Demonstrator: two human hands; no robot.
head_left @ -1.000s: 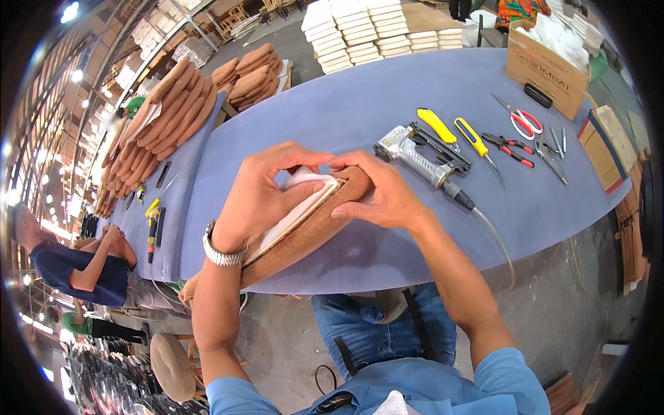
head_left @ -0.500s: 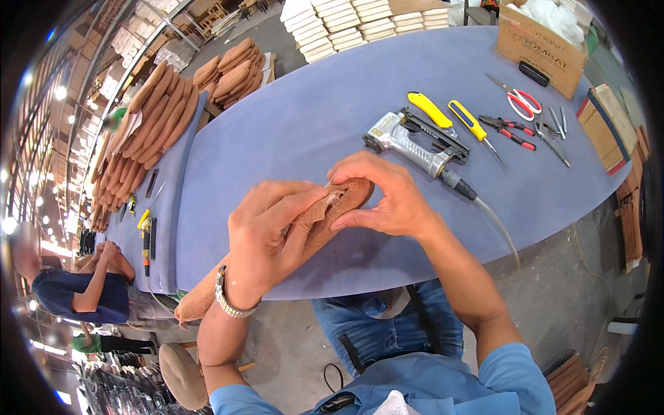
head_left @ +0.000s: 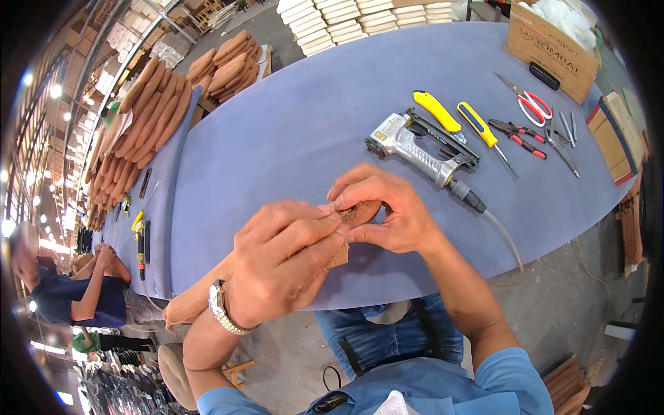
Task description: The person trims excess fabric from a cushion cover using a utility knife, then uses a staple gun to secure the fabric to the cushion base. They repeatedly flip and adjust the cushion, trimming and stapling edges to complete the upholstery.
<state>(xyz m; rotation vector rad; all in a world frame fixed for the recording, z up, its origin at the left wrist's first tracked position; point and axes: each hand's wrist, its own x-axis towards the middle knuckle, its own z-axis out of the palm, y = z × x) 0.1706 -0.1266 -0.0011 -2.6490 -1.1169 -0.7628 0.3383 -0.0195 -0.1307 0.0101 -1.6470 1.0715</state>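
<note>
You've got both hands on the brown pad [head_left: 204, 285]. It's long, slanting from beside your left forearm up to your fingers, over the near edge of the blue table [head_left: 277, 138]. Your left hand [head_left: 283, 252] is clamped on the pad toward its far end, fingertips bunched at the cover, a bit blurred. Your right hand [head_left: 394, 214] grips the same end, thumb on the near side, forefinger on the far side. Fingertips of both hands sit close; can't tell if they touch. What's pinched between them is hidden. A cloth flap [head_left: 339, 258] sticks out below your left fingers. Metal watch [head_left: 218, 308] on your left wrist.

Beyond your right hand lies the staple gun [head_left: 415, 149], hose [head_left: 508, 238] running off the near edge. Past it: yellow cutter [head_left: 434, 111], screwdriver [head_left: 478, 126], red-handled pliers [head_left: 520, 137], scissors [head_left: 532, 105]. Black case [head_left: 544, 76] is just beside the carton [head_left: 550, 52], which holds white stuffing [head_left: 564, 24]. To your left, brown cushions [head_left: 142, 117] are piled high; a co-worker [head_left: 90, 294] in a dark shirt is near them. White slabs [head_left: 346, 21] are stacked beyond the table.
</note>
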